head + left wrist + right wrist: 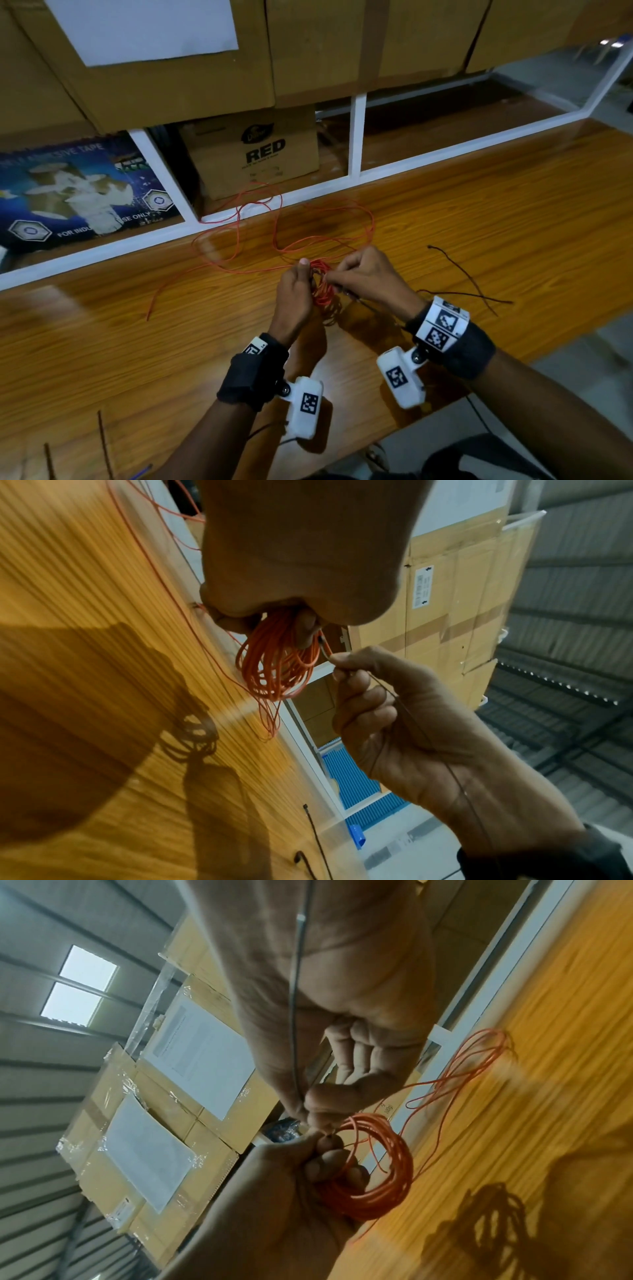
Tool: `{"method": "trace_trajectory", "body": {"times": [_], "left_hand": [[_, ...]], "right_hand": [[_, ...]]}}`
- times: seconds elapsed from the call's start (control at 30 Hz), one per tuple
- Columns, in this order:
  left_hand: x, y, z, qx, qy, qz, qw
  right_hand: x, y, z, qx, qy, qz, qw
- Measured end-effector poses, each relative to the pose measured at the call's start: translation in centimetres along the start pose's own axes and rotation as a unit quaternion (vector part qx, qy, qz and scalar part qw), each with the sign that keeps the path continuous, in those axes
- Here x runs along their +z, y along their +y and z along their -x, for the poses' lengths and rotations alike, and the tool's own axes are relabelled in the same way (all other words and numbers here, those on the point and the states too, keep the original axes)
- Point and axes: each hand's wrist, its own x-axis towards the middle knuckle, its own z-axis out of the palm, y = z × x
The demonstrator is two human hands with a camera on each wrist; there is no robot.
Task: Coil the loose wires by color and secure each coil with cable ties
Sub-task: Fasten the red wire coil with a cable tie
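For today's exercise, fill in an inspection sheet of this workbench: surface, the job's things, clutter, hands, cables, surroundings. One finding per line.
Surface: glossy orange-brown wooden bench, white rail behind.
Job's things: coiled red wire bundle held above the bench; thin black cable tie at the coil.
Clutter: spare black cable ties lying right of the hands.
Hands: left hand grips the coil; right hand pinches the tie.
Cables: loose red wire loops trail across the bench, uncoiled.
Surroundings: brown cardboard boxes, one printed RED.
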Motion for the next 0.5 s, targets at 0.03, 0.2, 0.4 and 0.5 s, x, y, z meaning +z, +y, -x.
{"method": "trace_trajectory", "body": {"times": [0.03, 0.2, 0.4, 0.5], "left_hand": [[-0.3, -0.4, 0.1, 0.019, 0.012, -0.024, 0.999], [-1.2, -0.3, 1.5, 0.077, 0.05, -0.078, 0.993], [-2.9, -0.5, 2.9, 0.105, 0.059, -0.07, 0.99], [-4.2, -0.2, 3.5, 0.122, 0.066, -0.063, 0.988]], "right_hand": [[0.6, 0.0, 0.1, 0.012, 0.006, 0.002, 1.0], [3.2, -0.2, 0.0, 0.082, 0.034, -0.143, 0.986], [6.5, -1.0, 1.2, 0.086, 0.002, -0.349, 0.933], [7.3, -1.6, 1.8, 0.116, -0.039, -0.432, 0.893]]}}
